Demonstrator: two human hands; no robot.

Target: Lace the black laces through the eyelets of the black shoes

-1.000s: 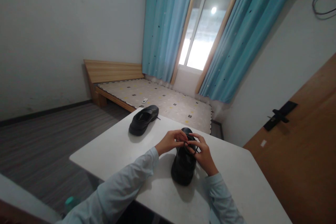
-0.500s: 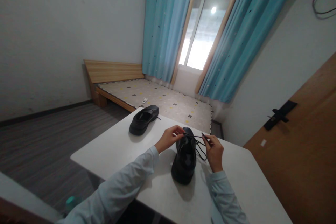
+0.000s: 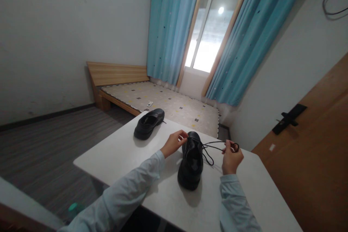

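A black lace-up shoe [image 3: 190,161] stands on the white table [image 3: 114,159] in front of me, its heel toward me. My left hand [image 3: 174,143] is at the shoe's left side near the front, fingers curled and tips pinched together against its edge. On the other side, my right hand [image 3: 232,157] is closed on the black shoelace [image 3: 214,142], which stretches out from the shoe's right side. Part of the lace hangs in a loose loop beside the shoe. A second black shoe [image 3: 149,124] sits farther back on the left, apart from both hands.
Behind the table is a bed with a patterned mattress [image 3: 168,101] and a small white remote [image 3: 149,104] on it. Blue curtains [image 3: 174,25] flank the window. A wooden door [image 3: 312,145] is on the right. A green-capped object [image 3: 73,207] shows at lower left.
My right hand has moved right, drawing the lace out from the shoe. My left fingers have shifted slightly left, off the lace at the shoe's top to its side.
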